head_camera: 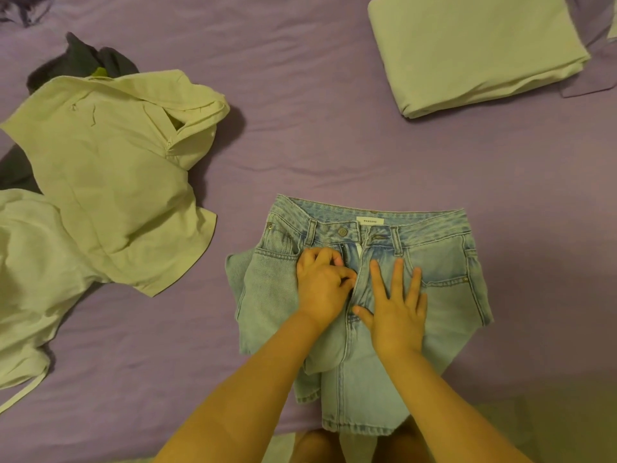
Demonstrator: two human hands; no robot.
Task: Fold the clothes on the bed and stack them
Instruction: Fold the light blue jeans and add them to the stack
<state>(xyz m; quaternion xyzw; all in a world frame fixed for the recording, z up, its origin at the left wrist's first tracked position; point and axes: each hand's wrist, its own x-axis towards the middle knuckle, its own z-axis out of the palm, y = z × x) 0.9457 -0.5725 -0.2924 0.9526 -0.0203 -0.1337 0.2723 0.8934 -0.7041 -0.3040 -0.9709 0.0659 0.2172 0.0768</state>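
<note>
Here, jeans: light-blue denim jeans (444, 272) lie under both hands on the purple bed (334, 128).
Left hand (322, 285): fingers curled, pinching the fly.
Right hand (395, 309): spread flat, pressing beside it.

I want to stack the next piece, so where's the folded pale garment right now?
The folded pale garment lies at the head view's upper right, on the purple bed sheet, beyond the jeans.
</note>
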